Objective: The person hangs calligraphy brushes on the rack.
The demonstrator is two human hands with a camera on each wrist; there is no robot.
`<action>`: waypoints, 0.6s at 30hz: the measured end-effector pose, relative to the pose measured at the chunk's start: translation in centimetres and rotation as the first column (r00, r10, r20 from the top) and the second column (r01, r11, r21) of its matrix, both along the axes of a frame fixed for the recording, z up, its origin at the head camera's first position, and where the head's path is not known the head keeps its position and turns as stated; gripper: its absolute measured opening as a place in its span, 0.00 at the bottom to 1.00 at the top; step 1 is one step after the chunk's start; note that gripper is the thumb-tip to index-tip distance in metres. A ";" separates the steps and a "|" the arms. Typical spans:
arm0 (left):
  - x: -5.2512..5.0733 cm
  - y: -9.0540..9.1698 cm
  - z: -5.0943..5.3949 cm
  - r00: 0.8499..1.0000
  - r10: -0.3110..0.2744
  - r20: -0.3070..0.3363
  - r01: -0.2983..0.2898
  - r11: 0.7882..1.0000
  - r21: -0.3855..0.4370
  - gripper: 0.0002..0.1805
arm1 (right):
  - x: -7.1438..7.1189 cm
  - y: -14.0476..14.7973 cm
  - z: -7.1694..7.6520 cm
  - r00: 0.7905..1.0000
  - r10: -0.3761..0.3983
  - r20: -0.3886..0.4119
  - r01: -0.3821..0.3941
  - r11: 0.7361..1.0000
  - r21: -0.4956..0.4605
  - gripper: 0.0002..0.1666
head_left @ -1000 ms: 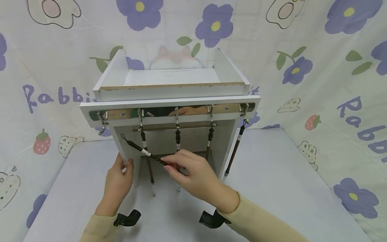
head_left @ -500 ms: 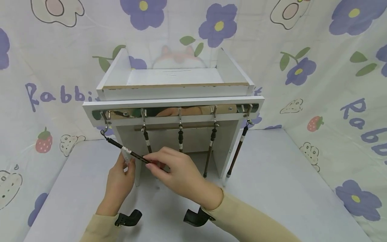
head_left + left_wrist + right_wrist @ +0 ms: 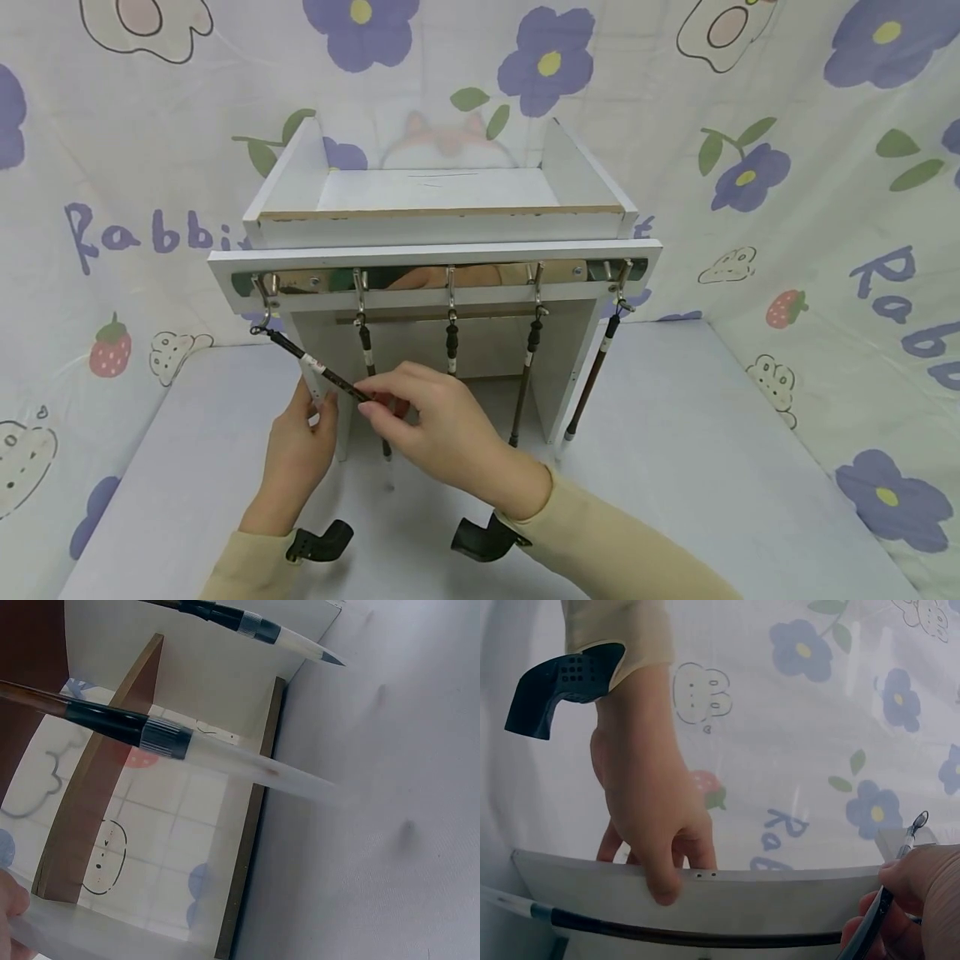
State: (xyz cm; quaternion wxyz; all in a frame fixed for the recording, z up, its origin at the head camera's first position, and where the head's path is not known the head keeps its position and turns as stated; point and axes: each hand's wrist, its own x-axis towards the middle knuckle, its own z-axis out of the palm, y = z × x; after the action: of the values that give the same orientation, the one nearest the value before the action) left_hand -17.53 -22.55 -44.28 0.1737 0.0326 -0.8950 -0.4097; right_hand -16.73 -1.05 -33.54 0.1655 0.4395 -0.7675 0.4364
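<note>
My right hand (image 3: 442,429) pinches a calligraphy brush (image 3: 315,365) by its handle between thumb and fingers. The brush slants up to the left, and its cord loop (image 3: 258,330) meets the tip of the leftmost hook (image 3: 264,307); whether the loop is over the hook I cannot tell. My left hand (image 3: 296,454) grips the front edge of the white stand's left side panel (image 3: 802,896), thumb on one face and fingers on the other. Other brushes hang by loops from the remaining hooks, among them a white-tipped brush (image 3: 165,739) and a dark-tipped brush (image 3: 255,628).
A shiny metal hook rail (image 3: 420,277) is fixed across the front board of the white stand (image 3: 442,229). The rightmost brush (image 3: 592,379) hangs just outside the right side panel (image 3: 564,367). A printed cloth (image 3: 675,167) rises behind the white table (image 3: 667,467).
My right hand has moved left with the brush, bringing its loop from beside the second hook to the leftmost hook's tip. My left hand has kept its grip on the panel.
</note>
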 end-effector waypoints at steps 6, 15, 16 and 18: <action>0.0 0.1 0.1 1.000 -0.002 0.005 0.002 1.000 0.008 0.24 | 0.0 -0.1 -0.1 1.000 -0.003 0.026 0.003 1.000 -0.005 0.10; 0.1 0.2 0.3 1.000 -0.013 -0.010 0.014 1.000 0.014 0.25 | -0.2 0.4 -0.7 0.997 -0.032 0.069 0.031 0.999 0.018 0.10; 0.1 0.2 0.3 1.000 -0.014 -0.012 0.015 1.000 0.015 0.25 | -0.3 0.5 -0.8 0.997 -0.035 0.067 0.034 0.999 0.022 0.11; 0.1 0.2 0.3 1.000 -0.013 -0.014 0.013 1.000 0.014 0.24 | -0.3 0.6 -1.0 0.997 -0.038 0.065 0.036 0.999 0.033 0.11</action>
State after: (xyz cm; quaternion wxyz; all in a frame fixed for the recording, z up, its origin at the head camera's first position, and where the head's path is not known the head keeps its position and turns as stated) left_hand -17.40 -22.37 -44.01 0.1769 0.0250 -0.8910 -0.4174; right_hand -17.02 -0.44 -34.58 0.1409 0.4132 -0.7874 0.4353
